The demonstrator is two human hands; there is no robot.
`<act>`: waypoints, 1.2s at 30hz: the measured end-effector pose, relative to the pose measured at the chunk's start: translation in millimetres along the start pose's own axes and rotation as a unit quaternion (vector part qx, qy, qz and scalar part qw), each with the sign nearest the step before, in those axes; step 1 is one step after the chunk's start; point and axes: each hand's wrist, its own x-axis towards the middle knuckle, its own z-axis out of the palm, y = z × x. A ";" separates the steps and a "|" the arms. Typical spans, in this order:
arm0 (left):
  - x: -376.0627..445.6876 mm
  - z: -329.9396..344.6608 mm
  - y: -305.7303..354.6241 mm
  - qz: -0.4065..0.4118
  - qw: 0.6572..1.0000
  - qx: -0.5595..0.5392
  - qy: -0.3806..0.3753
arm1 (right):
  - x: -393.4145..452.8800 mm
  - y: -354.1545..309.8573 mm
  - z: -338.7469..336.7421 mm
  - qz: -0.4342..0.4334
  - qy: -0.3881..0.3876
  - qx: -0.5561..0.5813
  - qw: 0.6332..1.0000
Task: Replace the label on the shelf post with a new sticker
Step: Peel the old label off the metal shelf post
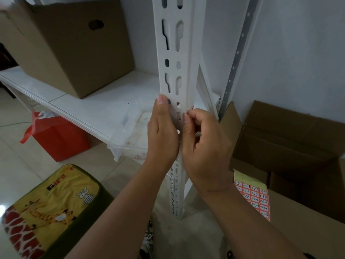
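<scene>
A white slotted shelf post [175,58] runs down the middle of the head view. My left hand [161,133] wraps the post from the left, thumb pressed flat on its front face. My right hand [201,141] sits curled against the post's right edge, thumb and forefinger pinched together at a small red bit of label [191,108] showing just above the fingers. Most of that label is hidden by my fingers. A sheet of red numbered stickers [255,197] with a yellow-green top lies on a cardboard box at the lower right.
A white shelf board [89,101] carries a large cardboard box [74,45]. Below it are a clear plastic tub [130,131] and a red bag [56,137]. A yellow giraffe-print cushion [50,212] lies lower left. Open cardboard boxes [283,139] stand at the right by the wall.
</scene>
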 end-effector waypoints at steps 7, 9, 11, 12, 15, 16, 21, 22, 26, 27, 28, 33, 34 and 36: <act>-1.5 2.9 1.2 -0.001 1.000 0.008 0.019 | -0.6 -0.5 2.2 -0.016 0.002 -0.015 1.000; -1.3 3.3 2.0 0.000 1.000 0.001 0.023 | -0.9 -0.3 3.0 -0.016 0.002 -0.018 1.000; -1.7 4.0 3.0 0.001 1.000 -0.002 0.022 | -1.2 -0.7 3.4 -0.013 0.003 -0.022 1.000; -1.8 4.0 2.7 0.002 1.000 -0.001 0.022 | -1.3 -1.0 3.4 -0.012 0.004 -0.024 1.000; -2.2 4.3 3.0 0.002 1.000 0.006 0.023 | -1.5 -1.6 3.9 -0.006 0.005 -0.024 1.000; -1.9 4.2 2.4 0.001 1.000 0.008 0.024 | -1.4 -1.5 4.0 -0.005 0.005 -0.023 1.000; -1.8 4.5 1.4 -0.004 1.000 0.005 0.024 | -0.4 -1.0 5.0 0.001 0.005 -0.020 1.000; -1.9 4.6 1.2 -0.003 1.000 0.002 0.024 | -0.4 -0.7 4.9 0.001 0.005 -0.021 1.000; -1.4 4.3 -0.9 -0.007 1.000 -0.006 0.022 | -2.1 0.3 3.1 0.000 0.005 -0.011 1.000; -1.4 4.0 -1.2 -0.008 1.000 -0.004 0.020 | -3.0 -0.1 2.8 -0.002 0.006 -0.010 1.000; -1.3 3.7 -1.8 -0.007 1.000 -0.003 0.017 | -3.6 -0.4 2.5 -0.003 0.008 -0.012 1.000; -0.7 4.1 -2.8 -0.003 1.000 -0.011 0.018 | -4.2 -1.7 3.3 0.002 0.016 -0.022 1.000; -0.4 3.8 -3.6 -0.002 1.000 -0.013 0.019 | -4.4 -2.0 3.7 0.003 0.019 -0.024 1.000; -0.4 3.0 -3.6 0.001 1.000 -0.011 0.020 | -4.9 -3.0 4.7 0.004 0.028 -0.027 0.999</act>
